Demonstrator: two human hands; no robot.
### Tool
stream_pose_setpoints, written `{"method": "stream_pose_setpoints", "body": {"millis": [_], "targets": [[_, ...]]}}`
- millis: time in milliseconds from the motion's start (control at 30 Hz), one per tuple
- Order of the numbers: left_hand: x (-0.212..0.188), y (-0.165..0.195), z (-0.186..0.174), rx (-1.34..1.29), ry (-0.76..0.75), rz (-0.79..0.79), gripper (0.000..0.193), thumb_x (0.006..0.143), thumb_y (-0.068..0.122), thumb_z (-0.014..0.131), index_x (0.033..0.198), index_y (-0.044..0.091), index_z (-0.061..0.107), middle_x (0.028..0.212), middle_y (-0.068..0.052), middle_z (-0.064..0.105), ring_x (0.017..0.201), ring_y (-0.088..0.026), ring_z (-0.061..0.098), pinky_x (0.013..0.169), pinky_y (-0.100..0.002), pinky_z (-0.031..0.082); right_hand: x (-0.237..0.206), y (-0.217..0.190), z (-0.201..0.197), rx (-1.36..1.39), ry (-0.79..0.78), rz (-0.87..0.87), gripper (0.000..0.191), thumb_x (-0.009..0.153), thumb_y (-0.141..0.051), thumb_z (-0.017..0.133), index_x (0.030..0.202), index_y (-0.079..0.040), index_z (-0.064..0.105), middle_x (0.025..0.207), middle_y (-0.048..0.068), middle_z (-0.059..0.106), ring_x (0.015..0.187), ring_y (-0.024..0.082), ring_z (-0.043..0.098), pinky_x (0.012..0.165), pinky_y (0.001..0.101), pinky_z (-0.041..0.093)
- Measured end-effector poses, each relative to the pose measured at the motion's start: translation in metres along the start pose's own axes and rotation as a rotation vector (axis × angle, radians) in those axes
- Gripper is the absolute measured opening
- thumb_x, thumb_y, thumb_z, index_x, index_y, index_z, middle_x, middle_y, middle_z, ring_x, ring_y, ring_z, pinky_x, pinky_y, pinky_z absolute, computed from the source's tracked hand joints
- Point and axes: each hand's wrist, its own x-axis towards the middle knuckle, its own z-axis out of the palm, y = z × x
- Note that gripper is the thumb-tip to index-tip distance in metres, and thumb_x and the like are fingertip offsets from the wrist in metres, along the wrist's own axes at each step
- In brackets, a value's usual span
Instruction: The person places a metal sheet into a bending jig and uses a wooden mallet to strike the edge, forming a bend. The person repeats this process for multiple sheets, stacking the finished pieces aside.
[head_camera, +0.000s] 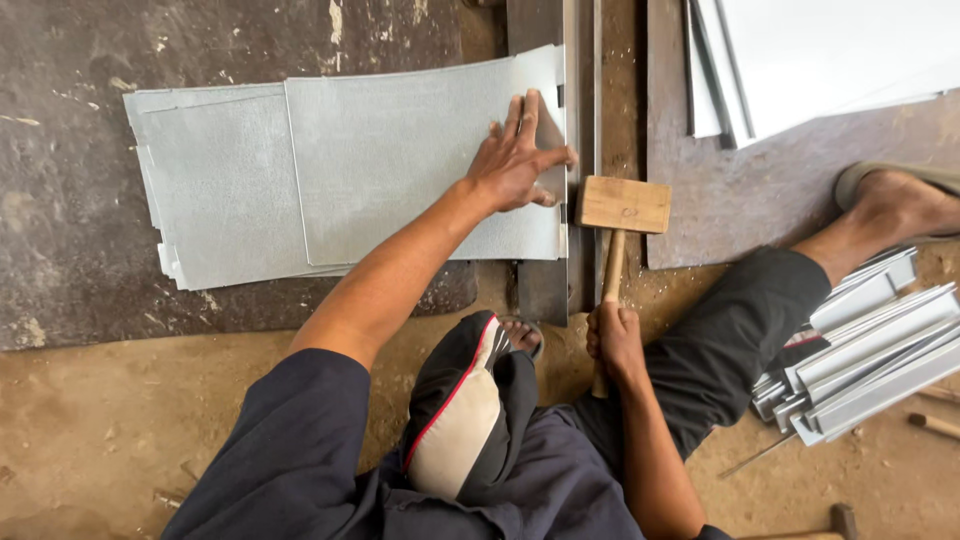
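At the far left a dark, worn floor slab (60, 200) carries a stack of thin grey metal sheets (220, 190), the top sheet (400, 160) lying slightly askew over the ones below, its right edge reaching a steel bar (582, 120) that runs up and down the frame. The left hand (515, 160) lies flat on that top sheet near its right edge, fingers spread and open, pressing it down against the bar. Just beside it to the right, the right hand (614, 340) is closed around the handle of a wooden mallet (624, 205), whose block head sits next to the bar at the sheet's edge. The step in hand looks like dressing or folding the sheet's edge over the bar; a sound blow would seem to need the sheet pinned steady and the mallet face square to the edge, with the fingers kept out of the way. Further right lies another dark slab (740, 200) with pale sheets (830, 50) on it, a sandalled foot (890, 200), and a pile of folded metal channels (870, 350). The ground is bare, dusty earth, a workshop floor rather than a counter.
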Motion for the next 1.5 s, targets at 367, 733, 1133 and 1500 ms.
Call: {"method": "stream_pose_setpoints", "body": {"millis": [367, 733, 1133, 1500], "targets": [[0.006, 0.004, 0.006, 0.098, -0.034, 0.018, 0.074, 0.067, 0.044, 0.089, 0.135, 0.041, 0.059, 0.162, -0.031, -0.008, 0.149, -0.054, 0.002, 0.114, -0.075, 0.025, -0.005, -0.022, 0.013, -0.169, 0.083, -0.044, 0.054, 0.107, -0.041, 0.044, 0.067, -0.006, 0.051, 0.054, 0.002, 0.046, 0.043, 0.012, 0.044, 0.038, 0.0298, 0.036], [0.005, 0.01, 0.007, 0.072, -0.022, -0.01, 0.072, 0.064, 0.047, 0.09, 0.129, 0.047, 0.061, 0.164, -0.026, -0.005, 0.151, -0.048, 0.005, 0.117, -0.07, 0.025, 0.008, -0.161, 0.06, -0.416, 0.284, -1.322, 0.043, 0.117, -0.022, 0.04, 0.078, -0.007, 0.048, 0.068, 0.004, 0.048, 0.053, 0.012, 0.046, 0.044, 0.0292, 0.036], [0.006, 0.007, 0.004, 0.045, -0.039, -0.011, 0.071, 0.067, 0.042, 0.09, 0.132, 0.041, 0.06, 0.163, -0.028, -0.004, 0.151, -0.048, 0.006, 0.117, -0.068, 0.027, 0.038, -0.169, 0.065, -0.447, 0.312, -1.139, 0.046, 0.117, -0.019, 0.034, 0.074, -0.007, 0.047, 0.063, 0.0, 0.045, 0.049, 0.009, 0.045, 0.043, 0.0304, 0.035], [0.011, 0.004, 0.014, 0.038, -0.059, -0.029, 0.07, 0.067, 0.044, 0.088, 0.132, 0.046, 0.06, 0.166, -0.024, -0.006, 0.151, -0.046, 0.006, 0.118, -0.066, 0.027, 0.059, -0.154, 0.052, -0.13, 0.217, -0.991, 0.046, 0.113, -0.027, 0.038, 0.074, -0.008, 0.055, 0.056, 0.001, 0.052, 0.041, 0.011, 0.051, 0.037, 0.0303, 0.039]]}}
